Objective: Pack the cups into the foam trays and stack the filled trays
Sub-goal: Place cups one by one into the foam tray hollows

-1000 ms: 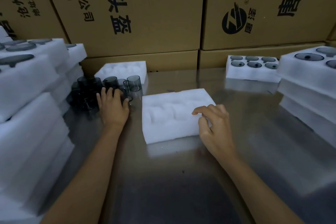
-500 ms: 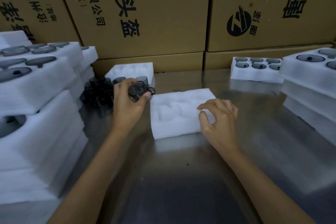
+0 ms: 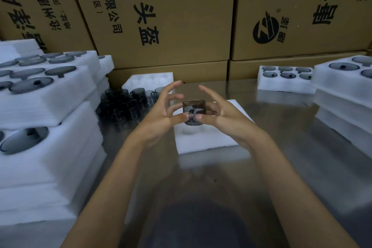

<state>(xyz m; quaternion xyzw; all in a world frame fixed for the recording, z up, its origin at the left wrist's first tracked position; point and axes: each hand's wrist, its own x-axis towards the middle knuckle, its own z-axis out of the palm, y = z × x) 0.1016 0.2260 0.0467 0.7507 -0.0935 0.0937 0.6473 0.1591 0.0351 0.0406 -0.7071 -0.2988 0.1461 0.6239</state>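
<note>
A small smoky glass cup [image 3: 194,108] with a handle hangs above a white foam tray [image 3: 209,143] in the middle of the steel table. My left hand [image 3: 161,115] and my right hand [image 3: 223,115] pinch it from either side, thumbs at the handle, the other fingers spread. The tray's round pockets that show are empty. A cluster of several dark glass cups [image 3: 124,102] stands on the table to the left of my left hand.
Stacks of filled foam trays [image 3: 46,119] rise at the left. More filled trays [image 3: 342,94] stand at the right, and one filled tray [image 3: 285,84] lies at the back right. Another foam tray [image 3: 149,80] sits behind the cups. Cardboard boxes [image 3: 171,16] wall the back.
My left hand lifted a cup from the cluster and brought it right, over the tray. My right hand left the tray's edge and rose to meet the cup. Both hands now hold it.
</note>
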